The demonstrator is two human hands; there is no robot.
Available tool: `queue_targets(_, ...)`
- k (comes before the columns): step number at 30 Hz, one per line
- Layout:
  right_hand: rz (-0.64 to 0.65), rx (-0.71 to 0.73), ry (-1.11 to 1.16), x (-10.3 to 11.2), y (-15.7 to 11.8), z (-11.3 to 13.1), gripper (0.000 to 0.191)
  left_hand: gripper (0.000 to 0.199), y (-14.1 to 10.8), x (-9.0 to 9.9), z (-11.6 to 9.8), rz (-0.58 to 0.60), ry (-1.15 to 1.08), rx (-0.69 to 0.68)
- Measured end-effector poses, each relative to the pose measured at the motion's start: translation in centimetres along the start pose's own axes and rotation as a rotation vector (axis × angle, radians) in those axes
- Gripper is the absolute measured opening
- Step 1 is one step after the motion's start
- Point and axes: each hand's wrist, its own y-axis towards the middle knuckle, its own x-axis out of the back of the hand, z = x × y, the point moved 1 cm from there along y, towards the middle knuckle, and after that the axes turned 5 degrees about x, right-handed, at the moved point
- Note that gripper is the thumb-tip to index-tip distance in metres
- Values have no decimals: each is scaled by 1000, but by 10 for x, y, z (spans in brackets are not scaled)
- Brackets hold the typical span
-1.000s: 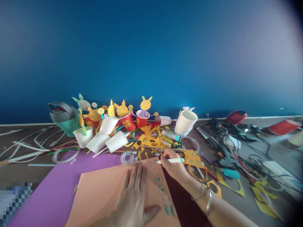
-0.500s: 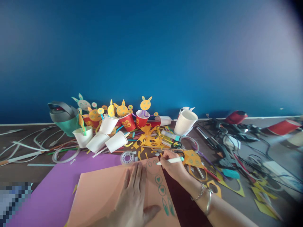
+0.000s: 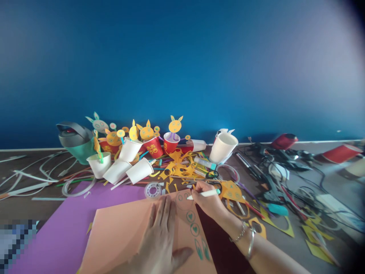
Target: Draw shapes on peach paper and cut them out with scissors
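Note:
My left hand (image 3: pixel 161 236) lies flat on a sheet of orange paper (image 3: pixel 119 232), fingers stretched out. In my right hand (image 3: pixel 204 196) is a white marker with a green cap end (image 3: pixel 209 193), its tip at a round face drawn near the paper's top right edge. Two eyes show inside that face (image 3: pixel 182 203). Below it are two small circles with green hearts (image 3: pixel 195 229) and a pair of long ear shapes (image 3: pixel 199 249) with green middles. Under the orange sheet, to the left, spreads purple paper (image 3: pixel 57 236).
Behind the paper stand white cups (image 3: pixel 139 171) and red cups (image 3: pixel 154 147), some holding paper rabbit figures (image 3: pixel 175 125). A tape roll (image 3: pixel 153 190), yellow paper scraps (image 3: pixel 176 167) and a glue stick (image 3: pixel 204 163) lie nearby. Black cables and a glue gun (image 3: pixel 270 188) are at right.
The marker tip has shifted slightly left on the drawn face, around the right eye. My left hand stays in place on the paper.

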Motion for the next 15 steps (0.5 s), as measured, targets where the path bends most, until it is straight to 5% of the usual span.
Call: queue_targets(15, -8, 11, 25, 0, 1, 2, 26, 99, -1, -1, 0, 32, -14, 13)
